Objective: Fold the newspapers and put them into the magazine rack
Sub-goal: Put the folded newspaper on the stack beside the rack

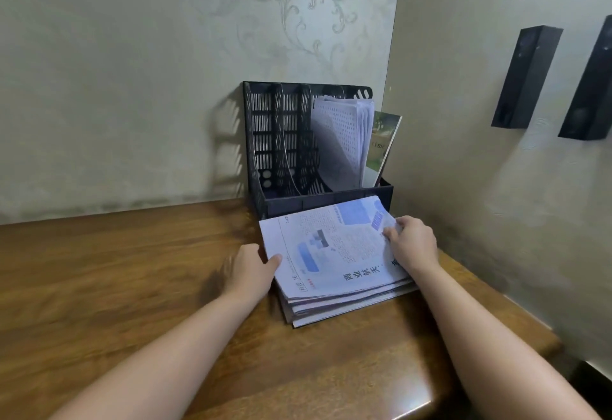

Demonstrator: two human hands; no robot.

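A stack of folded newspapers lies on the wooden table, its far edge leaning against the front of a black mesh magazine rack. My left hand holds the stack's left edge, thumb on top of the top paper. My right hand rests on the right side of the top paper with fingers curled at its edge. In the rack's right compartments stand a folded newspaper and a green-covered magazine. The rack's left compartments look empty.
The rack stands in the corner where two papered walls meet. Two black box-shaped fixtures hang on the right wall. The table's right edge runs close to my right forearm, and its front corner is near the bottom of the view.
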